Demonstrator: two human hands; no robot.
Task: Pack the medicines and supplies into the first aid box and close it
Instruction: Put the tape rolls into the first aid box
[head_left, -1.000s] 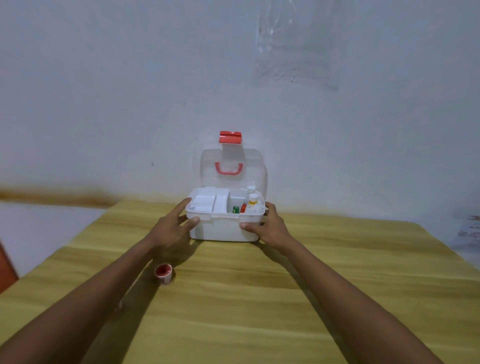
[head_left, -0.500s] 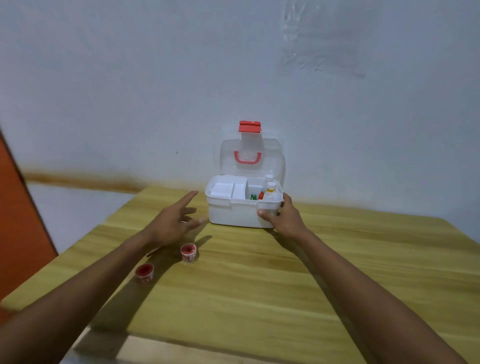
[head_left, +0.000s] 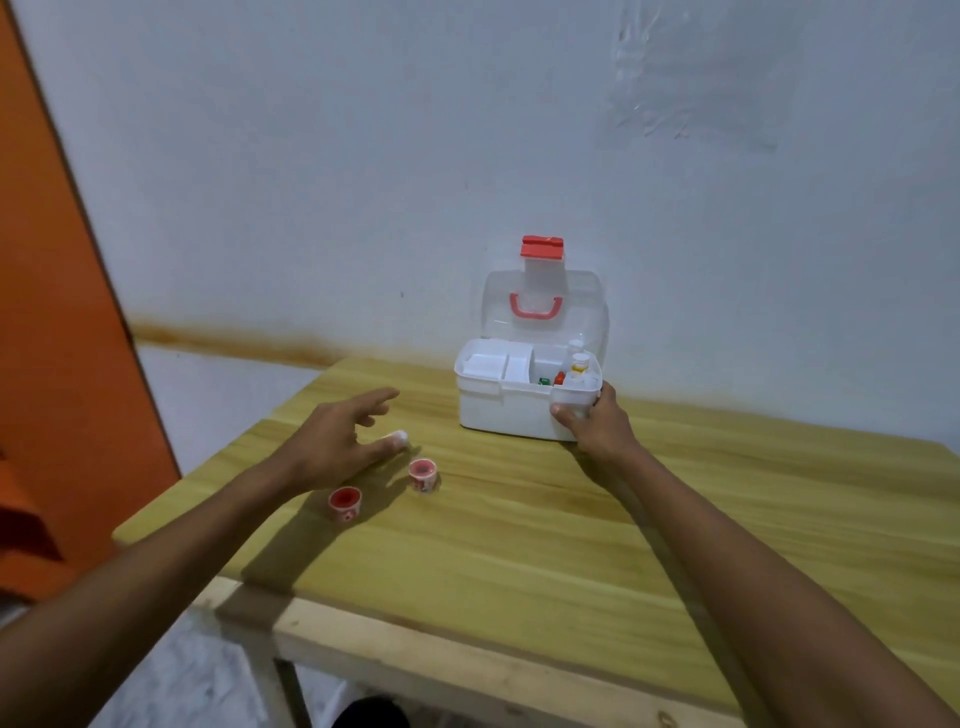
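While the right hand (head_left: 597, 423) gripped the front right corner of the open first aid box (head_left: 519, 405) at the back of the surface (head_left: 519, 545), the left hand (head_left: 337, 441) hovered released over two small red-topped jars (head_left: 423, 474), probably light, stiff and best pinched at their sides.

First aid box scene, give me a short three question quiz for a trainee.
1. True or false: the box lid is shut.
2. How many red-topped jars stand on the table outside the box?
3. Which hand grips the box: A left, B right, C both?

Key: 1 false, it stands open. 2 two; the other jar is nearer the table's edge. 3 B; the left is spread open above the table.
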